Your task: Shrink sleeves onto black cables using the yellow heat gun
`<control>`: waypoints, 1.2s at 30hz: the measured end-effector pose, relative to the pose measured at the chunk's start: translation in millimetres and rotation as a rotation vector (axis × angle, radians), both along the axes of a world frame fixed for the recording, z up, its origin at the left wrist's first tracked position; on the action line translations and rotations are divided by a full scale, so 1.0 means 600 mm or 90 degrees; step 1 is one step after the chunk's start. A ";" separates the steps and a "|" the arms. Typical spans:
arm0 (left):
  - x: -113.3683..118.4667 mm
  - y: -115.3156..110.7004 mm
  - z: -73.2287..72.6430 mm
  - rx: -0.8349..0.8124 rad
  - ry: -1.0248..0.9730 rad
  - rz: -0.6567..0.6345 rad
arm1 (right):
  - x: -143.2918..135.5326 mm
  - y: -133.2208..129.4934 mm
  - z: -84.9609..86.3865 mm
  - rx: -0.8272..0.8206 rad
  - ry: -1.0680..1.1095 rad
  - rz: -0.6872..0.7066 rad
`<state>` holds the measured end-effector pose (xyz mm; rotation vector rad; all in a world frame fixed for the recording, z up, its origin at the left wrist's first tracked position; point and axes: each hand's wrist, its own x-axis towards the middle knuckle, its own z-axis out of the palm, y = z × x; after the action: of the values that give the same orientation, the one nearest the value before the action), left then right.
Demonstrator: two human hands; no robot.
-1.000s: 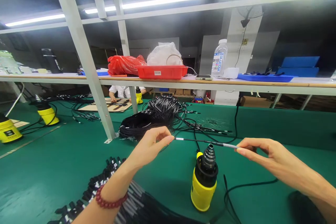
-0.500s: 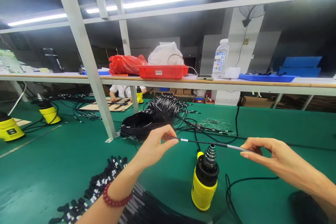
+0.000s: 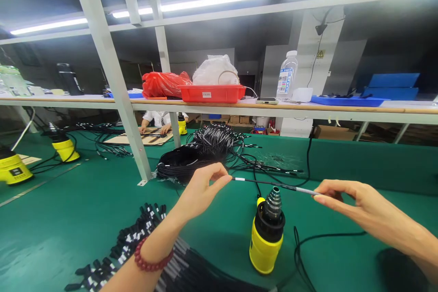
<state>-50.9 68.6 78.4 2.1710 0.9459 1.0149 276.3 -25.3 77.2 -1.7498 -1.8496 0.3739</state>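
In the head view, the left hand (image 3: 203, 189) holds the dark end of a thin black cable (image 3: 262, 182) in a narrow pinch grip, and the right hand (image 3: 352, 200) pinches its grey end just as closely. The cable spans the two at four o'clock from centre, above the green bench (image 3: 212, 237). A yellow-and-black tool (image 3: 267, 242) stands at five o'clock, a cable bundle (image 3: 137, 232) lies at seven, and another person's hands (image 3: 165, 129) touch a board (image 3: 118, 139) at nine.
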 end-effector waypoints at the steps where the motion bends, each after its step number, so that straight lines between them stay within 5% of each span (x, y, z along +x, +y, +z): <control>1: 0.000 0.000 0.000 0.004 -0.008 -0.002 | -0.002 0.001 0.001 0.015 0.007 0.001; 25: -0.021 -0.001 0.012 0.028 -0.010 0.075 | -0.037 0.006 0.004 -0.052 0.038 0.043; 36: -0.028 -0.013 0.010 -0.016 -0.167 0.069 | -0.039 -0.017 -0.030 -0.051 0.333 0.051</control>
<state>-67.4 60.7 84.3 1.9251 0.9521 1.2952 252.6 -35.7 59.4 -1.4486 -1.5394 0.8578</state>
